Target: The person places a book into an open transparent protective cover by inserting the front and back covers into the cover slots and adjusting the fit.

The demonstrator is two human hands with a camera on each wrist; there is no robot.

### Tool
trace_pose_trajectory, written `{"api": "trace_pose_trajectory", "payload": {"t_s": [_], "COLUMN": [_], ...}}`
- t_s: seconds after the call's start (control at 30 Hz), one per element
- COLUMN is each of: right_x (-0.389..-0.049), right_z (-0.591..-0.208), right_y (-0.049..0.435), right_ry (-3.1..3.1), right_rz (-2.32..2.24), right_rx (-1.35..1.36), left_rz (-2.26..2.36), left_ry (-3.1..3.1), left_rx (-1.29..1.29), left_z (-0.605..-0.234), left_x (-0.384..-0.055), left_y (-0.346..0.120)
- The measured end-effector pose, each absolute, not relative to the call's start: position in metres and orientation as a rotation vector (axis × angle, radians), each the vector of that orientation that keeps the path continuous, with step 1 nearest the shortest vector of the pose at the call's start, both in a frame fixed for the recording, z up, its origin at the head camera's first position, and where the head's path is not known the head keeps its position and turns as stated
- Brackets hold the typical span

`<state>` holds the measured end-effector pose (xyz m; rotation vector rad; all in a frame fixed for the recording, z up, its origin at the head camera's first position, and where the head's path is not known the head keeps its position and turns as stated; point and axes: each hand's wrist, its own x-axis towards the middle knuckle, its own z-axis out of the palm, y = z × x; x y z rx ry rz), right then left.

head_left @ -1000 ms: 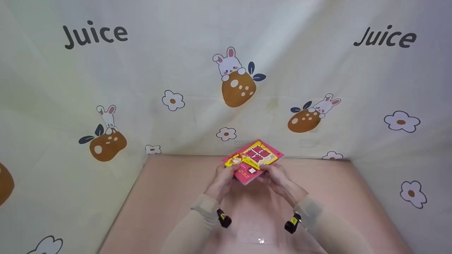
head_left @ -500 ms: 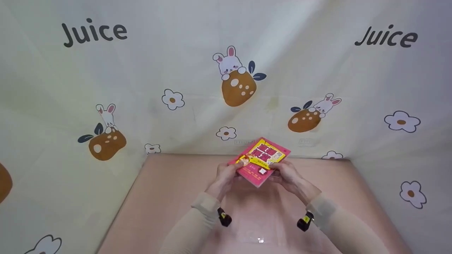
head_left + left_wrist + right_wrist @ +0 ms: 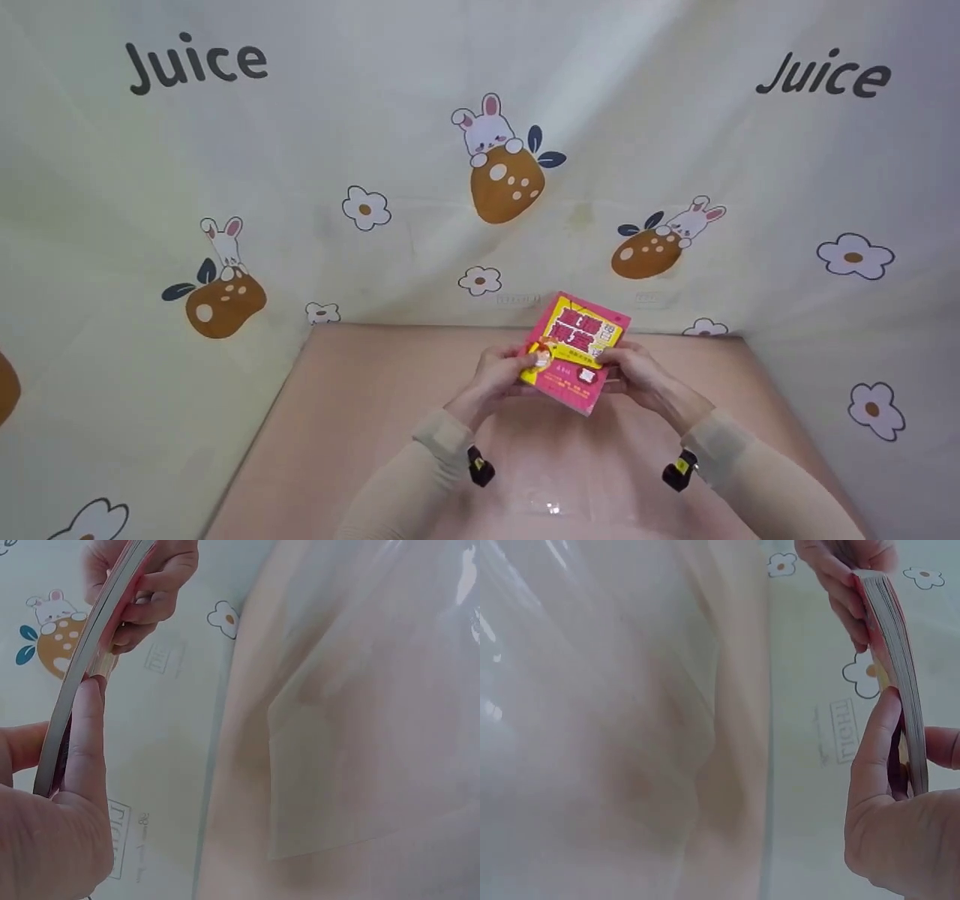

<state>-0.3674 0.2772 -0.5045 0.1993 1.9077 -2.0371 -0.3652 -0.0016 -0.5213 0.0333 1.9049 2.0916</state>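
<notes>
A pink book (image 3: 568, 382) with a yellow panel and dark red lettering is held up above the table in the head view, tilted, cover toward the camera. My left hand (image 3: 495, 379) grips its left edge, thumb on the cover and fingers behind. On the opposite edge my right hand (image 3: 643, 375) pinches it the same way. In the left wrist view the book (image 3: 82, 652) shows its page edges, slightly bowed, with the left hand (image 3: 60, 817) around it. The right wrist view shows the book's page block (image 3: 900, 652) between thumb and fingers of the right hand (image 3: 900, 840).
A pinkish table (image 3: 360, 420) lies below the hands, with a transparent sheet (image 3: 360, 765) over part of it. Pale cloth (image 3: 420, 150) printed with rabbits, flowers and "Juice" surrounds its back and sides. Small black devices are strapped at both wrists.
Both hands have moved the book to the right, the right hand farther than the left. The book has turned clockwise, so its cover now faces the camera more upright.
</notes>
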Motion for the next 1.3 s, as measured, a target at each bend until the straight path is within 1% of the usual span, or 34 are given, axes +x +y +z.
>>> {"api": "trace_pose_trajectory", "payload": {"t_s": [0.23,0.67,0.83,1.03,1.3], "right_x": [-0.367,-0.363,-0.356,-0.348,-0.335], "right_z": [-0.503,-0.511,-0.514,-0.519,-0.527], "right_y": [0.292,0.314,0.322,0.332,0.344], "right_ry": [2.003,2.189,2.244,2.307,2.362], "right_rz": [-1.919,-1.715,-1.662,-1.596,-1.509], "right_rx": [0.159,0.176,0.177,0.161,0.164], "left_rz": [1.994,1.731,1.669,1.59,1.501], "left_ry": [1.961,2.09,2.141,2.2,2.226], "left_rx": [0.121,0.195,0.197,0.288,0.298], "left_z": [-0.517,-0.519,-0.519,-0.521,-0.525], "left_x": [-0.357,-0.334,-0.323,-0.312,-0.3], "left_y": [0.005,0.026,0.034,0.042,0.051]}}
